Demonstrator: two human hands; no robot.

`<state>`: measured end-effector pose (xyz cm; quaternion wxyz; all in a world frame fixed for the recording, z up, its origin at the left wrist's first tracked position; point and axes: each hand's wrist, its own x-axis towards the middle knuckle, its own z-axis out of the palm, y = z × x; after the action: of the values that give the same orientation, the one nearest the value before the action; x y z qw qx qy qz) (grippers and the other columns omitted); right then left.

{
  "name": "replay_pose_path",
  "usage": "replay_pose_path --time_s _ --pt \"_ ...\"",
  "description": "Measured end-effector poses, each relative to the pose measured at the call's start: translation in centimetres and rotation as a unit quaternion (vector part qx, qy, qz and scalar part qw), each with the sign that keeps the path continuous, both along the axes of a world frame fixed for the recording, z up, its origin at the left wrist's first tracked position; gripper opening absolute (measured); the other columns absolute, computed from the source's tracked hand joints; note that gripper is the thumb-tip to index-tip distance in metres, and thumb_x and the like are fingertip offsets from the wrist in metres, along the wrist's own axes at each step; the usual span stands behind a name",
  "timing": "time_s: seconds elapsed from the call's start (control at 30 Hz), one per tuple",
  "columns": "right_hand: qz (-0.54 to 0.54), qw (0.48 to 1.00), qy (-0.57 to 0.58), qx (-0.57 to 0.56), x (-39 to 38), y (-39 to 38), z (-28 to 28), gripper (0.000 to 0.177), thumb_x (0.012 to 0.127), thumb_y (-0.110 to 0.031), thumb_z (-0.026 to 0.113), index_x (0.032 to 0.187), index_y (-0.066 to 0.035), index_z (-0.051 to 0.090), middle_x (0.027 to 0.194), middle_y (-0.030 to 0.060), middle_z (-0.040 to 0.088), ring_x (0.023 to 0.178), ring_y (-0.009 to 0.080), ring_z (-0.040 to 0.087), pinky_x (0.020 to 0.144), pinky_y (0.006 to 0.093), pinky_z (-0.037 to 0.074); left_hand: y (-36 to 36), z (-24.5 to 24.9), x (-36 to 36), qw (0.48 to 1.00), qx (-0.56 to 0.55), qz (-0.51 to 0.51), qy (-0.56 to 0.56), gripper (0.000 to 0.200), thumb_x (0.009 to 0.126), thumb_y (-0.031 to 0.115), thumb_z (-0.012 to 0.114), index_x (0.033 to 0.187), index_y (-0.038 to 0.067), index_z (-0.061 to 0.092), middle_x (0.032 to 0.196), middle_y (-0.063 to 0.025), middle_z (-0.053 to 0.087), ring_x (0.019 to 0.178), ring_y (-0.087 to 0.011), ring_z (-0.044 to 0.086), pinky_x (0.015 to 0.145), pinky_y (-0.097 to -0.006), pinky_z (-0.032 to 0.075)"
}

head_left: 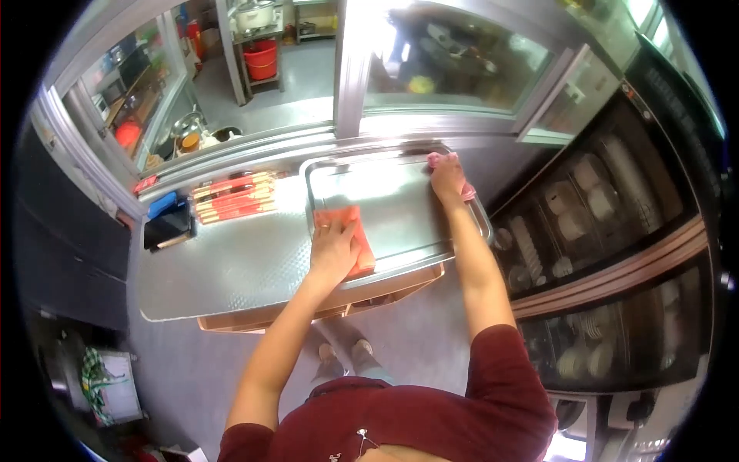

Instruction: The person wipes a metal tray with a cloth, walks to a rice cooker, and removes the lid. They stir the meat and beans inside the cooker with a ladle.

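A shallow metal tray (385,260) lies on the metal-topped counter. Over its left rim is a folded orange cloth (363,258), and my left hand (335,245) holds it with curled fingers pressing down. At the tray's far right corner my right hand (447,181) is closed around a pink cloth (443,159), which bunches at the rim and shows on both sides of the fingers. The underside of each hand is hidden.
Several red-and-yellow wrapped packets (235,199) lie left of the tray, beside a dark box (169,225). A window frame (350,77) borders the counter's back. A glass-fronted dish cabinet (593,208) stands close on the right. Below the counter is an open drawer (392,291).
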<state>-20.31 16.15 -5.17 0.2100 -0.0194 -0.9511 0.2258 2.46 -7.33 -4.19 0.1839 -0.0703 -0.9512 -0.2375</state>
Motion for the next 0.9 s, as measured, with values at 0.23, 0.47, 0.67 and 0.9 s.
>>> replay_pose_path --time_s 0.23,0.47,0.67,0.9 --pt "0.292 0.949 0.003 0.122 6.6 -8.9 1.9 0.024 0.077 -0.014 0.048 0.098 -0.009 0.057 0.100 0.0160 0.054 0.090 0.0342 0.056 0.071 0.0455 0.044 0.3 -0.4 -0.3 0.999 -0.032 -0.002 0.028 0.036 0.077 0.016 0.052 0.113 0.012 0.056 0.099 -0.0155 0.053 0.092 -0.0379 0.050 0.091 -0.0450 0.037" --pt "0.249 0.954 -0.111 0.127 8.5 -4.2 4.1 0.022 0.079 -0.016 0.049 0.098 -0.014 0.060 0.100 0.0148 0.060 0.084 0.0357 0.059 0.068 0.0462 0.046 1.0 3.1 3.1 0.980 0.107 -0.154 0.064 0.049 0.077 0.012 0.057 0.124 0.010 0.044 0.099 -0.0161 0.056 0.091 -0.0339 0.054 0.083 -0.0432 0.042" --pt "0.052 0.993 -0.014 0.101 13.0 -5.6 7.4 0.029 0.077 -0.017 0.043 0.100 -0.008 0.059 0.083 0.0180 0.062 0.076 0.0359 0.060 0.069 0.0475 0.045 -8.3 4.4 17.1 0.988 0.127 -0.088 0.015 0.044 0.081 0.016 0.056 0.124 0.011 0.046 0.100 -0.0118 0.058 0.083 -0.0279 0.059 0.073 -0.0349 0.049" --pt "0.212 0.930 0.221 0.206 26.6 -29.3 8.1 0.026 0.077 -0.015 0.046 0.098 -0.004 0.056 0.083 0.0169 0.062 0.069 0.0353 0.060 0.059 0.0437 0.048 -30.5 -5.3 42.2 0.849 0.396 0.339 -0.090 0.037 0.084 0.018 0.058 0.119 0.007 0.052 0.093 -0.0096 0.063 0.080 -0.0147 0.060 0.073 -0.0273 0.047"
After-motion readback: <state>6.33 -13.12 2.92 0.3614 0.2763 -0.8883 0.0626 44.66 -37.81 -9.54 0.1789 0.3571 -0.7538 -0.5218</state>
